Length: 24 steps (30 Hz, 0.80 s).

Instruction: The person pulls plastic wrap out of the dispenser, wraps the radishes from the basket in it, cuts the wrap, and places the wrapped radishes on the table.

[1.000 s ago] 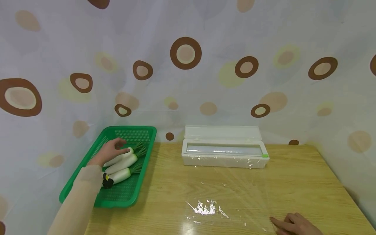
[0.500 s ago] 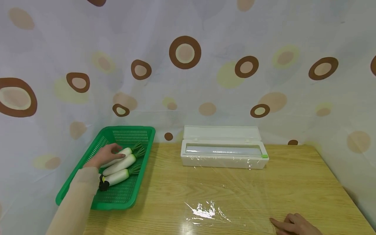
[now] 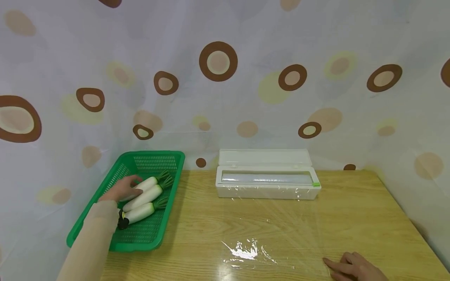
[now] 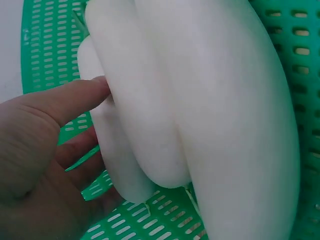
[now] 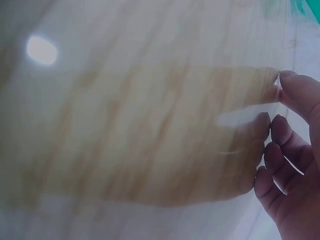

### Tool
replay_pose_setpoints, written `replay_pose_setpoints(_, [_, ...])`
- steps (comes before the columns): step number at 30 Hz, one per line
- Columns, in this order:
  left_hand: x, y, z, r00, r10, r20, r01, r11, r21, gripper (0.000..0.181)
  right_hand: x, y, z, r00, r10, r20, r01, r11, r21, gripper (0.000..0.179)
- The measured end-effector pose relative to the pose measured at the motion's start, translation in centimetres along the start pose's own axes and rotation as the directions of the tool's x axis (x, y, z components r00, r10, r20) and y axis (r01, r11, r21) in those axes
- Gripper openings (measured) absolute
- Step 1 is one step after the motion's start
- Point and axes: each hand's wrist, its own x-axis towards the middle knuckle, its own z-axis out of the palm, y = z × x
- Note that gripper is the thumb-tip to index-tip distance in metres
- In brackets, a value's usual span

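White radish [image 3: 147, 182], the farthest back of three, is sitting in a green basket [image 3: 135, 247] on the left side of the table [image 3: 369, 218], and the thing to look at is how it lies against the left hand [image 3: 121, 188]. Its long axis runs at a slant, leafy end pointing away and to the right, plain end back toward the wrist, so the forearm comes in from the plain end at a steeper angle. Thumb's tucked on the side facing the middle radish [image 3: 144, 197] and the fingers are curled round the other side, so yeah, it's got hold of that one. Nearest radish [image 3: 140, 212] lies just beside the middle one, leaves pointing roughly the same way. Right hand [image 3: 358, 269] is well apart from all that, over at the near right, forefinger stretched out, other fingers bent, tips at the clear film [image 3: 246, 249]. Right wrist view is pretty hazy, so I honestly can't tell if it's pinching the film or just pressing it. Film runs back to a white box [image 3: 267, 192], lid up, roll [image 3: 267, 178] showing inside. Table's wood-grain, with a pale spotted backdrop [image 3: 218, 105] close behind the box and basket.
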Motion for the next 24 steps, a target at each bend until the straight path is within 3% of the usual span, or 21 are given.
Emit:
replay_pose_setpoints(6, [-0.3, 0.5, 0.2, 0.999, -0.019, 0.043, 0.016, 0.997, 0.069, 0.062, 0.1, 0.0, 0.0, 1.000, -0.011, 0.003, 0.011, 1.000, 0.000, 0.063])
replay_pose_setpoints(13, [-0.4, 0.6, 0.2, 1.000, -0.005, 0.029, 0.002, 0.993, 0.117, 0.057, 0.1, 0.3, 0.1, 0.999, -0.048, -0.018, 0.048, 0.999, 0.002, 0.064])
replay_pose_setpoints(19, [-0.5, 0.8, -0.3, 1.000, 0.012, 0.005, -0.013, 0.996, 0.088, 0.059, 0.1, 0.5, 0.4, 0.996, -0.074, -0.040, 0.074, 0.997, 0.011, 0.064])
replay_pose_setpoints(24, [-0.8, 1.2, -0.6, 0.997, 0.023, -0.068, -0.023, 1.000, 0.005, 0.057, 0.2, 0.9, 0.5, 0.992, -0.116, -0.055, 0.117, 0.993, 0.022, 0.059])
